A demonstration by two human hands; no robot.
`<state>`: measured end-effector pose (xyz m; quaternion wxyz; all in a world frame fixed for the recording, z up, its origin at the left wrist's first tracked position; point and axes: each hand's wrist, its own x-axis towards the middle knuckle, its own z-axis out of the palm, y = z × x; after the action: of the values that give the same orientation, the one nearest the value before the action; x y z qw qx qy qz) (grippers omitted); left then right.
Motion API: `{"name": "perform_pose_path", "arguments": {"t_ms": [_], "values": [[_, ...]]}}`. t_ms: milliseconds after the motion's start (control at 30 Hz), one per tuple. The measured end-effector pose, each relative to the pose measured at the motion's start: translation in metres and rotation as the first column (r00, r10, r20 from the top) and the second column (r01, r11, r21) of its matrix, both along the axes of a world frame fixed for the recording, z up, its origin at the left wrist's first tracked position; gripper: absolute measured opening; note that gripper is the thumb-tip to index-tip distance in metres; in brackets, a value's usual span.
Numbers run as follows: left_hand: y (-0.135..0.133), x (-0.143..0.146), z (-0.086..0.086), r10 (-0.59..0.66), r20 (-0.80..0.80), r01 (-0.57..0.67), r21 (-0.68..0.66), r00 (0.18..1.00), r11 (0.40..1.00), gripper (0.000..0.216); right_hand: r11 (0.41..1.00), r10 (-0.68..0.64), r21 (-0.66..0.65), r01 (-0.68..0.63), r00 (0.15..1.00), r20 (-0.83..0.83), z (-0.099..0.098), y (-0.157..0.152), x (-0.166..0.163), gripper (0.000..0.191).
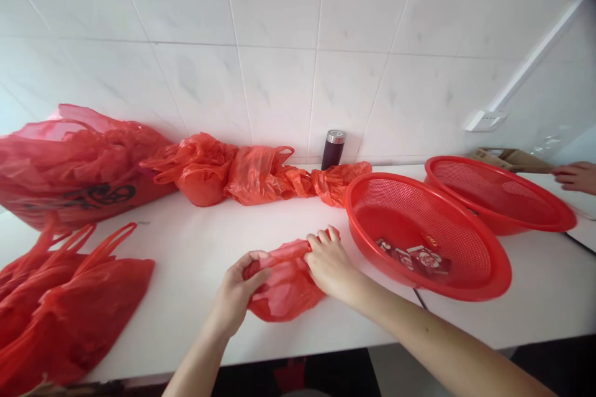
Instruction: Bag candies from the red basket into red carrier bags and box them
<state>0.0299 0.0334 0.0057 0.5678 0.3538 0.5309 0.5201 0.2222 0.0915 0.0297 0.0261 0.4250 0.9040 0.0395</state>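
The left hand (237, 291) and right hand (328, 263) both grip one red bag (288, 298) near the bench's (186, 298) front edge. Two red baskets (395, 217) stand rightward, one dark bottle (332, 152) at the back edge

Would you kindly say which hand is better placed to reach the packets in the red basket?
Probably the right hand: it holds the plastic bag on the side nearer the red basket of packets, while the left hand grips it farther away.
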Motion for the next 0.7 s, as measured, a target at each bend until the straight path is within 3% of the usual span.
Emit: {"name": "perform_pose_path", "arguments": {"t_ms": [67,100,133,200,233,300,333,400,467,533,600,700], "values": [[-0.010,-0.018,0.003,0.029,0.204,-0.019,-0.052,0.979,0.998,0.030,0.996,-0.023,-0.085,0.027,0.998,0.053,-0.014,0.009,0.006,0.028],[-0.014,-0.027,0.003,0.044,0.211,-0.033,-0.053,0.976,0.998,0.027,0.993,-0.039,-0.106,0.044,0.998,0.041,-0.018,0.012,0.008,0.040],[-0.018,-0.037,0.001,0.031,0.144,-0.025,-0.038,0.989,0.999,0.023,0.991,-0.060,-0.115,0.062,0.998,0.020,-0.022,0.013,0.011,0.053],[-0.022,-0.052,-0.007,-0.051,-0.209,0.054,0.005,0.977,0.999,0.018,0.987,-0.099,-0.124,0.098,0.995,0.002,-0.025,0.015,0.014,0.069],[-0.023,-0.057,-0.011,-0.091,-0.441,0.104,0.004,0.893,0.995,0.017,0.986,-0.110,-0.125,0.109,0.994,0.005,-0.024,0.016,0.014,0.073],[-0.021,-0.064,-0.018,-0.093,-0.810,0.130,-0.020,0.579,0.991,0.024,0.986,-0.106,-0.125,0.107,0.994,0.014,-0.020,0.017,0.014,0.073],[-0.019,-0.066,-0.019,-0.052,-0.909,0.098,-0.013,0.413,0.995,0.031,0.987,-0.092,-0.128,0.093,0.996,0.012,-0.016,0.017,0.013,0.074],[-0.014,-0.069,-0.014,0.080,-0.983,-0.006,0.080,0.165,0.997,0.039,0.991,-0.063,-0.119,0.060,0.998,-0.020,-0.002,0.016,0.013,0.075],[-0.012,-0.071,-0.001,0.256,-0.966,-0.089,0.254,0.016,0.963,0.032,0.998,-0.058,-0.044,0.054,0.991,-0.118,0.017,0.012,0.016,0.065],[-0.013,-0.073,0.013,0.427,-0.903,-0.085,0.429,-0.042,0.899,0.020,0.983,-0.105,0.115,0.142,0.955,-0.279,0.035,0.006,0.022,0.046],[-0.017,-0.076,0.022,0.502,-0.864,0.015,0.501,-0.037,0.865,0.020,0.935,-0.168,0.228,0.271,0.907,-0.386,0.045,0.003,0.030,0.036],[-0.027,-0.082,0.026,0.318,-0.947,0.211,0.320,0.046,0.923,0.035,0.955,-0.253,0.092,0.283,0.935,-0.249,0.045,0.005,0.043,0.037]]}}
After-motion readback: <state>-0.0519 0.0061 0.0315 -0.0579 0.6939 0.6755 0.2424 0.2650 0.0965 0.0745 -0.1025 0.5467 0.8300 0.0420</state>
